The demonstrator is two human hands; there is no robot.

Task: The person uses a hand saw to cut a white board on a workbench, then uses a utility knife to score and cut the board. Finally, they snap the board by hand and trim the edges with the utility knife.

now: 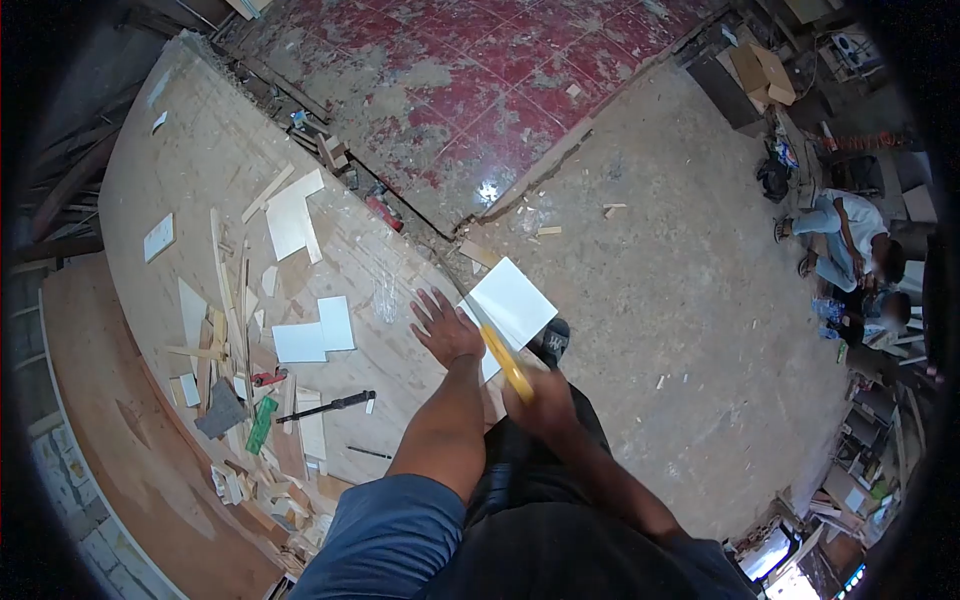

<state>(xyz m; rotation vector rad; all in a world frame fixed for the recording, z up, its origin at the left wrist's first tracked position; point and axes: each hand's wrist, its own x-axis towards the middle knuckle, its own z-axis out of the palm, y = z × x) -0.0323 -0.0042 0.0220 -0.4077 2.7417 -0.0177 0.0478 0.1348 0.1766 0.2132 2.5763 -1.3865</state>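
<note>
My right hand (543, 403) is wrapped around the yellow handle of a handsaw (506, 362). The saw's narrow blade runs up and to the left, across the edge of a white board (518, 300). This board sticks out past the edge of a wooden worktable (385, 345). My left hand (445, 332) lies flat with its fingers spread, just left of the blade, pressing at the table edge. Part of the board near my left wrist is hidden by my hand and the saw.
Cut white pieces (315, 330), wood strips (222, 270), a black bar-like tool (325, 406) and a green object (262, 424) lie on the table. My shoe (556, 342) shows beneath the board. Seated people (850, 240) are at the right, near a cardboard box (762, 74).
</note>
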